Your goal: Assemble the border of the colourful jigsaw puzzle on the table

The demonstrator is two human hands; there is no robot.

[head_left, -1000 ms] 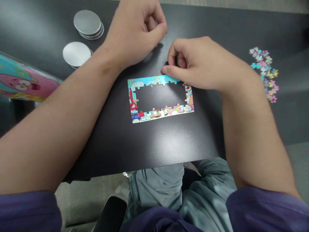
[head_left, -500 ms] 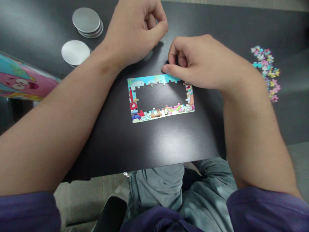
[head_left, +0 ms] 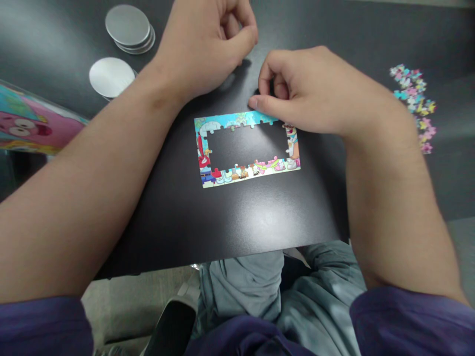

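Observation:
A puzzle border (head_left: pixel 215 179) of joined cartoon pieces lies on the dark table as a rectangular frame, with bare tabletop inside it. My right hand (head_left: pixel 297 91) is at its top right edge, covering part of that corner. Its fingers are curled in and the thumb points left; nothing shows between them. Farther up and to the left, my left hand (head_left: pixel 222 42) hovers over the table, apart from the border. Its fingers are loosely curled with the thumb against them, and no object is visible there.
Loose puzzle pieces (head_left: pixel 413 99) lie in a pile at the right, partly behind my right wrist. Stacked silver discs (head_left: pixel 128 24) and another silver disc (head_left: pixel 111 76) sit at the upper left. A colourful cartoon box (head_left: pixel 40 126) stands at the left edge. The table's front edge is above my lap.
The view has shifted slightly, so the discs and loose pieces appear a little displaced. Both hands keep nearly the same pose, and the puzzle border looks unchanged.

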